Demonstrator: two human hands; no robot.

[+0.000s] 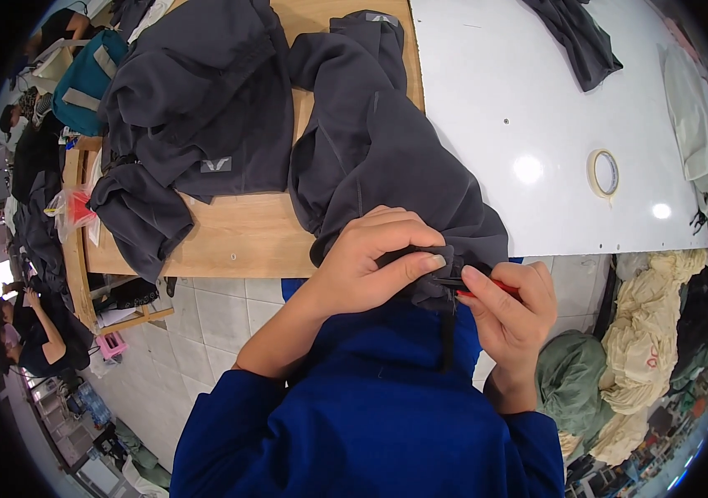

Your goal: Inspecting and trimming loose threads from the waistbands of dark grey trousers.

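Dark grey, the garment [387, 158] spreads from the table edge away beyond the person's hands, its near end gathered between them. The left hand [379, 257] pinches that end, thumb and forefinger closed on the cloth. The right hand [512, 311], fingers curled closed, holds a red tool [510, 290], its thin tip at the cloth just beside the left thumb. Left of and beyond the grip lies a grey pile [205, 100]; well to its right, a tape roll [591, 174].

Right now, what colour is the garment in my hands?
The garment is dark grey, clearest in head view.
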